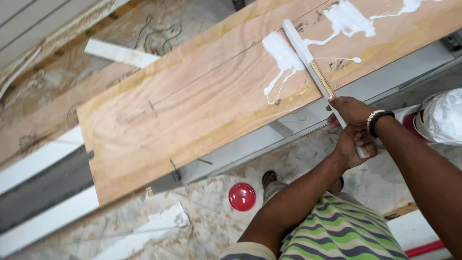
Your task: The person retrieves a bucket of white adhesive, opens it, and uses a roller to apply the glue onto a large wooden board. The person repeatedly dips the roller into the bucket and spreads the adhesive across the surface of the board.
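Both of my hands grip a long thin strip (313, 67), its far end coated in white glue. My right hand (351, 111) holds the strip higher up, with bead bracelets at the wrist. My left hand (353, 144) holds its near end. The strip's glue-coated end lies on a large plywood board (192, 106), between puddles of white glue (284, 58). More glue (349, 20) is smeared toward the board's far right.
A red round lid (242, 196) lies on the marble floor by my foot. A container wrapped in white plastic (440, 118) stands at the right. White strips (120, 53) and offcuts lie around the board, which rests on white-edged panels (43, 159).
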